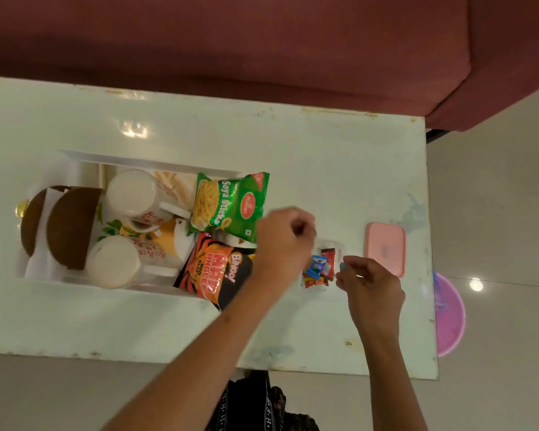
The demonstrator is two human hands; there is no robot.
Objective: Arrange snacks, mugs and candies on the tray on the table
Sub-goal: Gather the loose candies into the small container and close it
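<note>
Candies (319,269) sit in a small clear container (330,244) on the worktop (293,144), just right of the tray (143,161) and directly between the two hands. Wrappers visible: blue, red, dark red; exact count unclear.

Left hand (285,237) is above the tray's right end, over the lower edge of the green Soya Sticks packet (229,202), just left of the candies. Fingers curled in tight; cannot tell if anything is inside the fist.

Right hand (369,281) is just right of the candies, fingers curled, pinching a small light-blue candy (342,266) at the fingertips, right at the container's edge.

Tray contents, left to right:
- two brown round pieces (66,227) on white paper at the left end
- two white mugs (131,195) lying on their sides, handles pointing right, one at the far side, one at the near side
- Soya Sticks packet at the far right
- black-and-orange Bingo Mad Angles packet (213,272) at the near right, its corner hanging over the tray's near rim

Packets touch each other; the left forearm crosses the Bingo packet's right edge.

Pink lid (386,247) lies flat on the worktop near its right edge, right of the right hand. Pink basin (450,315) on the floor past that edge. Maroon sofa (231,42) behind the worktop.
</note>
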